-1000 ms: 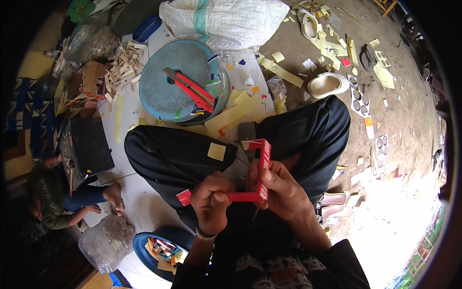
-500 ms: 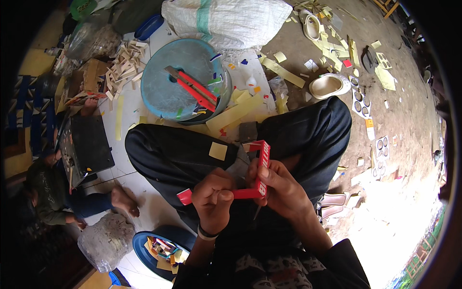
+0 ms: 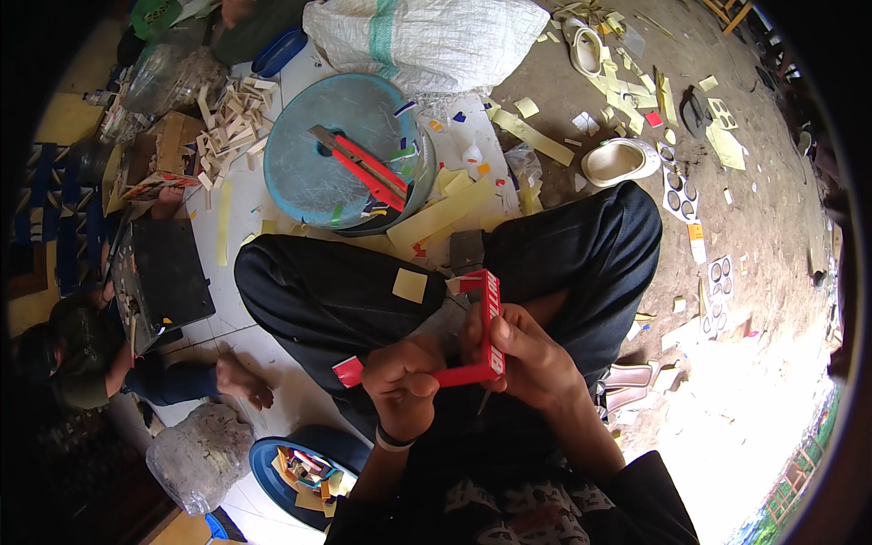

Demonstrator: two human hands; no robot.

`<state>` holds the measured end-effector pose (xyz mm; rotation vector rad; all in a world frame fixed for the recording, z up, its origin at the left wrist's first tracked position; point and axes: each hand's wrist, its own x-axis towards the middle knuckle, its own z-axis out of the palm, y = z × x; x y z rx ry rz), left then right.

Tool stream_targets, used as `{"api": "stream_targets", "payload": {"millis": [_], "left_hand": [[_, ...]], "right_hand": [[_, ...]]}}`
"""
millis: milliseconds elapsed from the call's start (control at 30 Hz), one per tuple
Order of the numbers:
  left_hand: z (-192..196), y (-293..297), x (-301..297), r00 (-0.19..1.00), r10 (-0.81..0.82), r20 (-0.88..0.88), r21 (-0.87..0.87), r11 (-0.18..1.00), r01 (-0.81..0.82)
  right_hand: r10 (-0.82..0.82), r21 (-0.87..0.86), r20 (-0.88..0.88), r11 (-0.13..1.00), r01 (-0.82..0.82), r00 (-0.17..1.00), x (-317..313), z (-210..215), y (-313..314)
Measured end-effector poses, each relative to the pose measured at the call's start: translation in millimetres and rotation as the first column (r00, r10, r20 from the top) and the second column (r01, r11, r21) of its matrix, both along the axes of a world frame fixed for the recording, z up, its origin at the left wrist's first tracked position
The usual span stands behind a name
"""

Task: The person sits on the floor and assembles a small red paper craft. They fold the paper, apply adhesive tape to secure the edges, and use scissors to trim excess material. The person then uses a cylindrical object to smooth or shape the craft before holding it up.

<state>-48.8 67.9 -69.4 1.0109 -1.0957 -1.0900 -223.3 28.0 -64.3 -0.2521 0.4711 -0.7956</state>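
Observation:
Over my lap I hold a red L-shaped piece (image 3: 493,318) with white lettering along its outer side. My left hand (image 3: 400,386) is closed round the end of its lower arm, and a red and white tip (image 3: 347,371) shows beyond the fist. My right hand (image 3: 536,359) grips the upright arm near the corner, thumb on the outer face. A thin dark point (image 3: 484,402) sticks out beneath the right hand; the rest of it is hidden. A yellow paper square (image 3: 410,285) lies on my left thigh. Ahead, a red utility knife (image 3: 363,168) rests on an upturned blue tub (image 3: 300,173).
A blue basin (image 3: 268,463) of coloured pieces stands at my lower left. Wooden blocks (image 3: 236,132) are heaped at the far left, near a dark board (image 3: 168,272) and a seated person (image 3: 86,363). A white sack (image 3: 436,41) lies beyond the tub; pale shoes (image 3: 622,162) and paper scraps litter the right.
My left hand has turned slightly, its fingers shifting on the red piece. The person at the left has leaned and moved an arm. The utility knife stays where it was.

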Motion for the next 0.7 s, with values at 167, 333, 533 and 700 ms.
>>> {"api": "stream_targets", "payload": {"millis": [167, 333, 533, 700], "left_hand": [[10.9, -10.2, -5.0, 0.989, 0.110, 0.099, 0.041, 0.993, -0.114], [25.8, -19.8, 7.1, 0.914, -0.053, 0.402, -0.150, 0.981, 0.123], [24.8, -20.9, 13.7, 0.891, -0.098, 0.443, -0.119, 0.979, 0.167], [16.4, -22.0, 9.5, 0.972, -0.117, 0.202, -0.091, 0.986, 0.137]], "right_hand": [[-0.047, 0.027, -0.129, 0.998, 0.051, 0.990, -1.0, 3.4, -3.5], [-0.041, 0.005, -0.171, 0.999, 0.043, 0.984, -4.7, 5.2, -6.9], [-0.035, 0.061, -0.101, 0.997, 0.041, 0.994, -2.8, 3.2, -6.6], [-0.067, 0.060, -0.110, 0.995, 0.074, 0.992, -1.1, 2.2, -5.2]]}}
